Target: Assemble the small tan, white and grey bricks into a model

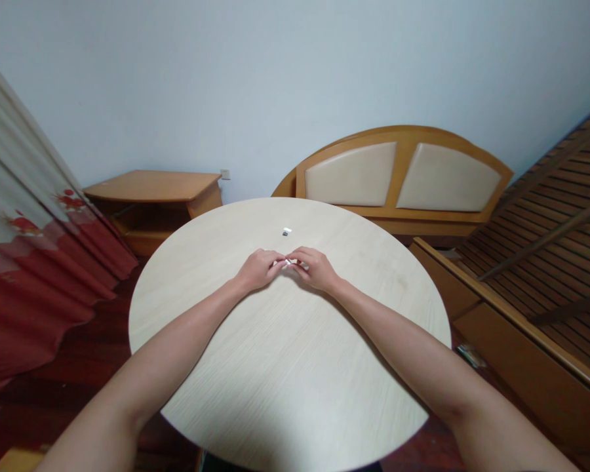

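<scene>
Both my hands rest on a round pale wooden table (285, 367), meeting near its middle. My left hand (258, 268) and my right hand (315, 267) have their fingers curled and pinched together on a tiny white thing (288, 262) between their fingertips; it is too small to name. A second small white and dark piece (286, 231) lies alone on the table just beyond my hands.
A low wooden side table (152, 187) stands at the back left. A padded wooden headboard (398, 177) leans on the wall behind. A slatted bed frame (545, 249) fills the right. A red and white curtain (24, 262) hangs at the left.
</scene>
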`<state>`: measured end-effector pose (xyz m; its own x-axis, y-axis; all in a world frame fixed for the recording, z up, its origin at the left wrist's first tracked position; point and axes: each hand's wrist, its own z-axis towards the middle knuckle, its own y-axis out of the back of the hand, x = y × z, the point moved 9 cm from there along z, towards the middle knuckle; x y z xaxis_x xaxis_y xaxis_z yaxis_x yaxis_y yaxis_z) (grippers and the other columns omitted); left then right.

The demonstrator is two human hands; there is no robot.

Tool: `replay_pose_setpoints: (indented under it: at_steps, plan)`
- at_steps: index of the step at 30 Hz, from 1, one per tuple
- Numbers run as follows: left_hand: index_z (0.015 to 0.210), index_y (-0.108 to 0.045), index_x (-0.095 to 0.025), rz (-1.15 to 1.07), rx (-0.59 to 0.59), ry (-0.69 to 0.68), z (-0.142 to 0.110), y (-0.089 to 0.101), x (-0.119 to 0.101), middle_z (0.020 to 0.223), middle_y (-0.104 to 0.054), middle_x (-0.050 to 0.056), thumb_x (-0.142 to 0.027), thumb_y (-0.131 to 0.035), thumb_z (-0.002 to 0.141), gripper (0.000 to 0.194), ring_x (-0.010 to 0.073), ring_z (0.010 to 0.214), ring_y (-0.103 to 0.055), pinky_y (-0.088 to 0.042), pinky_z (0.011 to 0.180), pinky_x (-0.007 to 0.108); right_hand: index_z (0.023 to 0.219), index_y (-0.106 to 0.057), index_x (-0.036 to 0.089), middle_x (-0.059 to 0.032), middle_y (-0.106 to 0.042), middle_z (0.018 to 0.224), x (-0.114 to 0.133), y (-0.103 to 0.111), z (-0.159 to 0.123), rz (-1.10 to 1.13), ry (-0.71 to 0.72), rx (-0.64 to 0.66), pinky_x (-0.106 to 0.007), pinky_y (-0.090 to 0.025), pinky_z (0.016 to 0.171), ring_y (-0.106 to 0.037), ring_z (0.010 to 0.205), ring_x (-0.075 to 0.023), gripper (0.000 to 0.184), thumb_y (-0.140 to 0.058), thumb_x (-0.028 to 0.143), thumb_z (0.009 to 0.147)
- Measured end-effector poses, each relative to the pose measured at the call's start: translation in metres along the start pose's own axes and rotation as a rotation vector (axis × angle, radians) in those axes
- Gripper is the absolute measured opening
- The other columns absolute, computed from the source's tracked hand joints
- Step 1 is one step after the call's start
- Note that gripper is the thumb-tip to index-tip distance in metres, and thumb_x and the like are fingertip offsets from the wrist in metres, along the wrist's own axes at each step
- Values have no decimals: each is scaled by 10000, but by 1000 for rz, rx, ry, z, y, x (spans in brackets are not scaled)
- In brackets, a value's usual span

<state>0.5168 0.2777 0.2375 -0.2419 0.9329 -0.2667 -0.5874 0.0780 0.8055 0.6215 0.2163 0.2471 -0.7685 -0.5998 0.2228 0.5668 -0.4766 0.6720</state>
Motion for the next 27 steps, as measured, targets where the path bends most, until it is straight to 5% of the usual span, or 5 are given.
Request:
replay_pose_setpoints:
  at_steps: [27]
  plan:
    - [995, -743, -173, -17, 33, 15, 0, 1, -4, 946, -780, 76, -315, -557, 996, 234, 205, 852, -695, -484, 848, 355, 1025, -681, 204, -90, -717, 959, 9, 0, 1, -11, 46, 18, -323, -503, 763, -654, 863, -210, 120, -595, 203, 940]
